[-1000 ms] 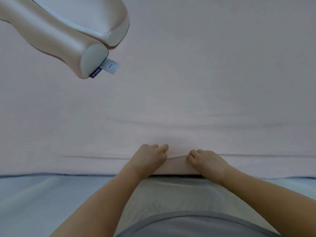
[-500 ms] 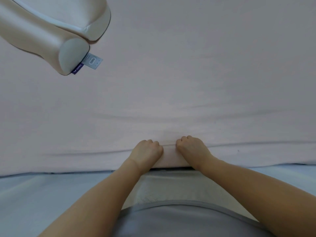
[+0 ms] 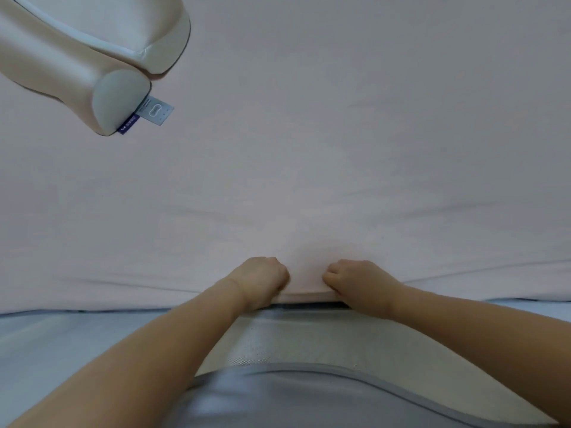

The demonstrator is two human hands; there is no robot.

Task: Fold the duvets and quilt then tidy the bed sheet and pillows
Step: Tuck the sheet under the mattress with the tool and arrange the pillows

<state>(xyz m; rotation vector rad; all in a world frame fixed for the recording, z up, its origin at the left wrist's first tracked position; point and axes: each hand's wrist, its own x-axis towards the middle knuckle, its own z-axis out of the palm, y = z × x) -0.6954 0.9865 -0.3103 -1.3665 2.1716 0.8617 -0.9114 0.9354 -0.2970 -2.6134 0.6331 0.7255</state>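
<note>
Left hand [image 3: 261, 281] and right hand [image 3: 360, 282] each curl round the pink bed sheet [image 3: 309, 149] edge at 6 o'clock, apparently pinching it. Contoured pillow [image 3: 83, 60] lies at 10 o'clock, well apart.

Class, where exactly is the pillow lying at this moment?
In the head view, the pillow lies on the pink bed sheet at the far upper left, well away from both hands gripping the sheet's near edge.
</note>
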